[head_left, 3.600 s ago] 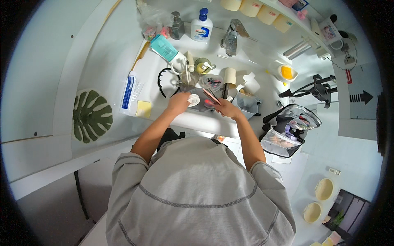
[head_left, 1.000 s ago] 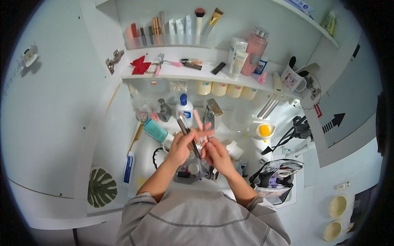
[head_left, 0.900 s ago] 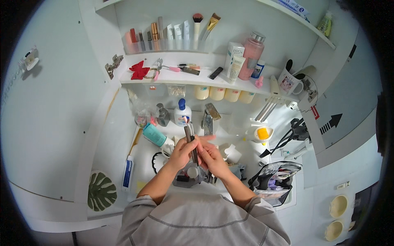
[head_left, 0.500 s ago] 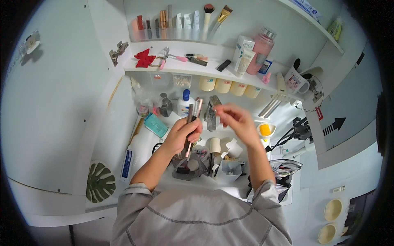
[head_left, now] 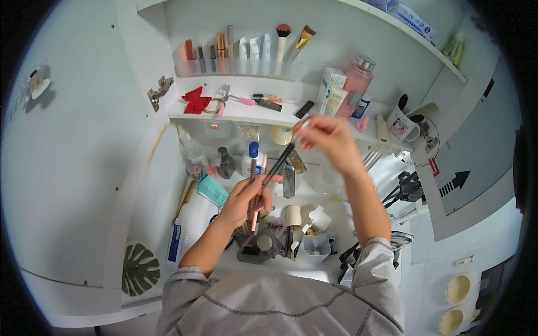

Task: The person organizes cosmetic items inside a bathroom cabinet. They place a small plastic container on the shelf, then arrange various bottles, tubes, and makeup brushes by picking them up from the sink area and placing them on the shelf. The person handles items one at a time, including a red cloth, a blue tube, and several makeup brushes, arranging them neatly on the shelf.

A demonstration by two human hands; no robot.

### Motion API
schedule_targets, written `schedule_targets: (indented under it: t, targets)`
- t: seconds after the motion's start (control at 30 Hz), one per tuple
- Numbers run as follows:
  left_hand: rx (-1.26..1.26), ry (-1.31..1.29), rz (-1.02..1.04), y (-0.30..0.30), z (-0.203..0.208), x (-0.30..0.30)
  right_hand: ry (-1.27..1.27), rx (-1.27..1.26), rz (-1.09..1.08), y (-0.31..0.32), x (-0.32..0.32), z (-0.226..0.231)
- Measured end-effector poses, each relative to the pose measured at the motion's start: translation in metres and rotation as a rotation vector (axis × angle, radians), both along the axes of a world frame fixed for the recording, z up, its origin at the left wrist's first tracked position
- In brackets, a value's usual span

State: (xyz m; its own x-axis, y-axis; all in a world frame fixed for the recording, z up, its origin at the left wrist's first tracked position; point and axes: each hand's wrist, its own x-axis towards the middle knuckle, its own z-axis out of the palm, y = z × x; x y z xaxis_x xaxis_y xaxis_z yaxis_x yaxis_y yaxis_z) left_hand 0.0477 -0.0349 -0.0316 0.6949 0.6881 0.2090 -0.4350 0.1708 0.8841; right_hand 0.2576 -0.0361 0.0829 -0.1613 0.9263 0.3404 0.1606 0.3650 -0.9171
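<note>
My left hand is closed round several slim cosmetic sticks, among them a pink one and a dark brown one. From its fingers a thin black stick slants up to the right. The silvery upper end of that stick lies in a pinch of my right hand, which is a little blurred just below the shelf. Behind the left hand stands a white bottle with a blue cap. A grey organiser with small cosmetics sits beneath it.
Above, a white shelf carries a red bow, a pink bottle and a clear rack of brushes and tubes. A teal tube lies left; a clear cup stands right of the organiser. An open cabinet door fills the left.
My right hand has risen and now pinches the thin black stick, which slants between both hands. The left hand keeps its sticks and sits slightly lower in view.
</note>
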Motion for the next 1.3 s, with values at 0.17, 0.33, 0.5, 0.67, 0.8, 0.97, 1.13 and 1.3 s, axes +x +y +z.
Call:
schedule_targets:
  t: [0.17, 0.33, 0.5, 0.67, 0.8, 0.97, 1.13, 1.3]
  targets:
    - [-0.011, -0.032, 0.142, 0.012, -0.025, -0.012, -0.072, 0.408, -0.426, 0.062, 0.051, 0.086]
    - [-0.072, -0.022, 0.165, 0.012, -0.037, -0.014, -0.170, 0.464, -0.436, 0.144, 0.096, 0.100]
    - [-0.103, 0.011, 0.163, 0.015, -0.046, -0.020, -0.214, 0.324, -0.375, 0.166, 0.097, 0.092]
    - [-0.127, -0.008, 0.130, 0.017, -0.054, -0.020, -0.318, 0.241, -0.446, 0.179, 0.095, 0.093]
    - [-0.142, 0.020, 0.145, 0.015, -0.054, -0.017, -0.377, 0.224, -0.547, 0.186, 0.092, 0.092]
    - [-0.140, 0.018, 0.161, 0.015, -0.054, -0.019, -0.584, 0.401, -0.785, 0.184, 0.085, 0.091]
    - [-0.162, -0.020, 0.132, 0.015, -0.058, -0.020, -0.763, 0.582, -0.860, 0.173, 0.088, 0.092]
    - [-0.172, -0.015, 0.139, 0.013, -0.059, -0.018, -0.868, 0.787, -0.960, 0.159, 0.083, 0.096]
